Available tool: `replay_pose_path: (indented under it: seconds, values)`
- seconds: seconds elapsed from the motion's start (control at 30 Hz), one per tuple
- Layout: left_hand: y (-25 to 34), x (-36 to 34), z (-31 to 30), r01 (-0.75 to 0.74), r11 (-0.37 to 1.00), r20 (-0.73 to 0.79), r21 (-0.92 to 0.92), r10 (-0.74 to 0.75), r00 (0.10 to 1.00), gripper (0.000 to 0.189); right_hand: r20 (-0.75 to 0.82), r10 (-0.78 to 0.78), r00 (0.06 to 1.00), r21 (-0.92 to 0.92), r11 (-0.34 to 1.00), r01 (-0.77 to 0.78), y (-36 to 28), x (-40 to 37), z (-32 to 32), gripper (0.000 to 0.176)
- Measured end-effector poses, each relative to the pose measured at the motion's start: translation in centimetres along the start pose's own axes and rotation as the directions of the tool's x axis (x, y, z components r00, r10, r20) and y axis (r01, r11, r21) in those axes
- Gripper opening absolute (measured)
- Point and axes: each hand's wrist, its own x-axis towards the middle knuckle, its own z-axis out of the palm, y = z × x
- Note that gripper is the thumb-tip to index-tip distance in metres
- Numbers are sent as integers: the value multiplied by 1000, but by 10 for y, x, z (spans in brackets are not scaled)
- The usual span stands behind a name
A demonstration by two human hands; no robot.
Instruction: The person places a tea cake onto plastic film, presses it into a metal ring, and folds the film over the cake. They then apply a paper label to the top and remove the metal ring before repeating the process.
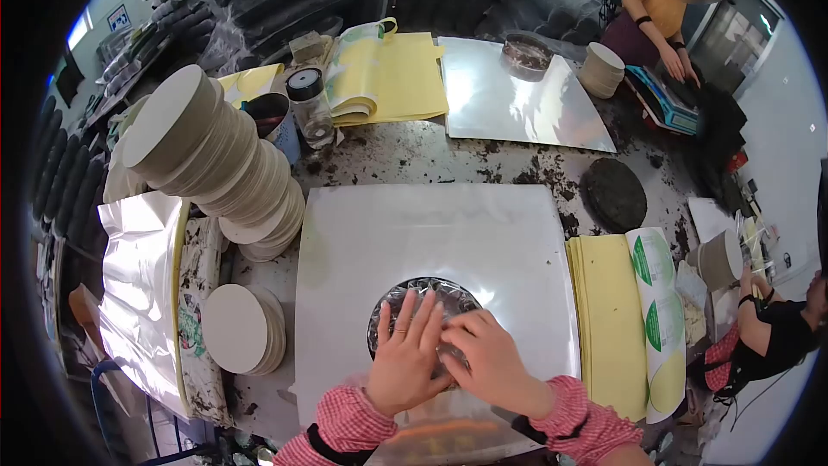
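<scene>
A round dark disc in crinkled, shiny see-through wrapping (388, 302) lies on a smooth silvery sheet (362, 224) in front of me. My left hand (407, 354) rests flat on top of it, fingers stretched out and slightly apart. Beside it, my right hand (487, 354) has bent fingers at the disc's right side, closed on the wrapping there. Both hands cover much of the disc's middle and near edge.
Tall stacks of pale round discs (177, 129) stand at the left, near a lidded clear jar (310, 112). A bare dark disc (613, 195) lies at the right, above yellow sheets (608, 319) and round green labels (657, 293). Two other people work at the right.
</scene>
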Motion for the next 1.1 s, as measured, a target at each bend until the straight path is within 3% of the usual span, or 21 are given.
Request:
replay_pose_path:
  seconds: [0.03, 0.1, 0.13, 0.17, 0.23, 0.3, 0.37, 0.43, 0.5, 0.53, 0.57, 0.63, 0.7, 0.77, 0.9, 0.97, 1.1]
  values:
    - [2, 1, 3, 5, 984, 40, 177, -12, 999, 87, -4, -7, 1000, -5, 1000, 7, 2, 0, -5, 17]
    - [3, 1, 4, -1, 980, 106, 198, -20, 994, 86, 205, 178, 962, 89, 976, -199, 3, -11, -10, 8]
    - [2, 2, 8, 11, 976, 97, 218, -33, 995, 86, 272, 198, 942, -61, 980, -189, 8, -5, -3, 9]
    - [2, 3, 11, 26, 971, 79, 239, -46, 996, 85, 264, 217, 940, -68, 976, -206, 15, -9, 7, 9]
    - [3, 4, 11, -6, 953, 89, 302, -22, 996, 85, 307, 152, 940, -205, 975, -91, 25, -9, 20, 9]
    - [1, 2, 10, -7, 961, 92, 275, -19, 996, 84, 308, 107, 945, -162, 985, -58, 28, -2, 16, 6]
    - [2, 2, 11, -17, 956, 97, 292, -12, 995, 84, 128, 116, 985, -298, 952, -73, 32, 16, 11, 6]
    - [5, 5, 10, -49, 951, 99, 306, 19, 995, 84, 96, 143, 985, -269, 956, -113, 50, 17, 19, 7]
    - [11, 5, 3, -1, 956, 149, 292, -45, 988, 85, 33, 68, 997, -104, 993, -64, 58, 10, 6, 7]
    - [9, 2, 4, 14, 960, 159, 281, -61, 985, 86, 18, 88, 996, -136, 987, -85, 68, 0, -8, 7]
    - [7, 1, 4, 12, 955, 174, 298, -67, 982, 86, -118, 150, 982, -159, 973, -168, 83, -16, -32, 5]
    - [6, -1, 6, -1, 955, 193, 296, -59, 979, 86, -395, 242, 886, -192, 921, -338, 112, -70, -91, 2]
    - [1, -3, 7, -23, 960, 203, 279, -36, 979, 86, -555, 325, 766, -297, 783, -547, 161, -154, -129, 4]
    - [8, 2, 2, -57, 962, 214, 266, -1, 977, 87, -642, 281, 713, -453, 612, -649, 181, -229, -159, 7]
    - [12, 6, 0, -27, 937, 241, 348, -61, 969, 81, -611, 194, 767, -617, 490, -616, 182, -269, -179, 12]
    - [12, 5, -1, -30, 929, 257, 369, -71, 964, 80, -542, 78, 837, -781, 322, -535, 201, -268, -173, 16]
    - [5, 1, 2, -60, 950, 210, 307, -7, 978, 80, -532, 79, 843, -784, 331, -525, 212, -276, -168, 19]
